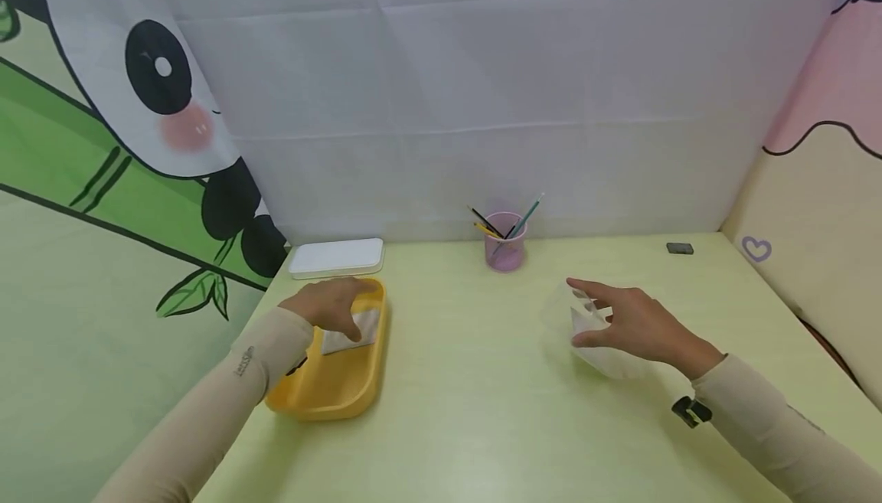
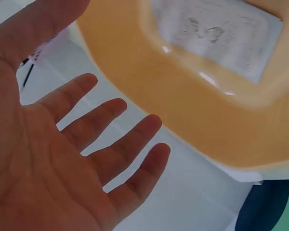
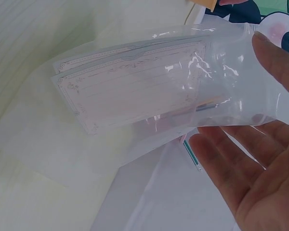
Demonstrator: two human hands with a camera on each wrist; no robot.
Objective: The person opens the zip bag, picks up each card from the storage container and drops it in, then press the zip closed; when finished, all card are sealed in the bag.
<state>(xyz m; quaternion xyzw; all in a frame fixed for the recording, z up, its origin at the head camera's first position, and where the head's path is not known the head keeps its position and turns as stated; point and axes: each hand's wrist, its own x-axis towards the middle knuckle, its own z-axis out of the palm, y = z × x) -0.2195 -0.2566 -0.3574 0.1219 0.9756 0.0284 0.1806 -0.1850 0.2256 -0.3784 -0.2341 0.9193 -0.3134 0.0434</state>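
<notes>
My left hand [image 1: 332, 305] is above the yellow tray [image 1: 338, 403], its fingers spread and holding nothing. Inside the tray lies a flat white packet or card [image 1: 360, 332], with faint printing visible in the left wrist view. My right hand [image 1: 637, 325] is at a clear plastic bag [image 3: 236, 67], with thumb and fingers wide apart on either side of the bag's end. Through the film I see white cards [image 3: 130, 91] with ornate printed borders and ruled lines. Whether the fingertips touch the film, I cannot tell.
A pink mesh pen cup [image 1: 505, 250] with several pencils stands at the back of the table. A white flat box [image 1: 338, 256] lies behind the tray. Near the back right corner is a small dark grey block [image 1: 680, 248]. A white cloth [image 1: 441, 105] hangs behind the table.
</notes>
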